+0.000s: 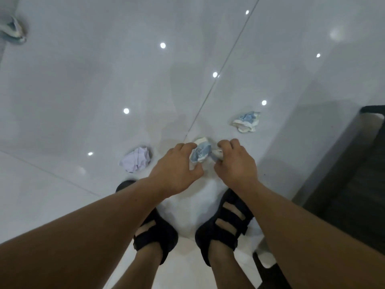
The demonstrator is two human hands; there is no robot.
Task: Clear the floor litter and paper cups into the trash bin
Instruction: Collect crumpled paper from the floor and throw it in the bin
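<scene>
Both hands are down at the floor (83,90), on either side of one crumpled blue-and-white paper cup (201,153). The left hand (177,163) has its fingers curled over the cup's left side with the thumb underneath. The right hand (235,161) has curled fingers pinching a white scrap (217,153) at the cup's right side; we cannot tell if it is part of the cup. We cannot tell whether the cup is lifted or on the tile.

A second crumpled cup (246,122) lies on the floor beyond the right hand, apart from it. A lilac paper wad (136,159) lies just left of the left hand. We see one more piece of litter (13,31) far off at top left, blurred. Black sandals (225,224) stand below the hands. A dark object (354,174) sits at the right edge; we can't identify it.
</scene>
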